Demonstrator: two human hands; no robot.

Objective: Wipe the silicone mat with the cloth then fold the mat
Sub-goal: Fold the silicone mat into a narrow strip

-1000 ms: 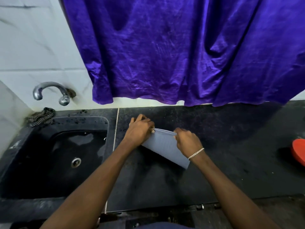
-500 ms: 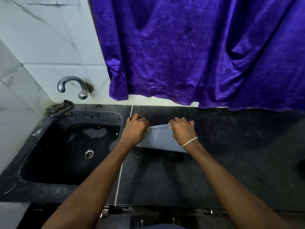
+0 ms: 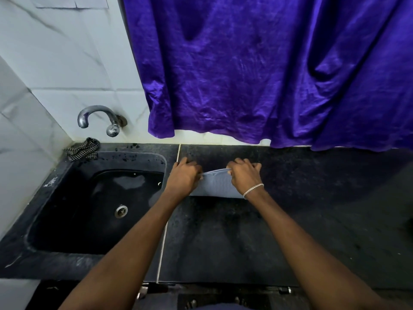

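Two hands (image 3: 183,179) (image 3: 245,178) on one mat (image 3: 218,186); one cloth (image 3: 83,149).

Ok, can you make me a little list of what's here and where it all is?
left hand: pinches the grey-blue silicone mat at its top edge, left end
right hand: pinches the right end; silver chain bracelet on wrist
mat: looks doubled over, above the black stone counter
in the corner: black-and-white checked cloth, bunched behind the black sink, below the curved metal tap
behind: purple curtain
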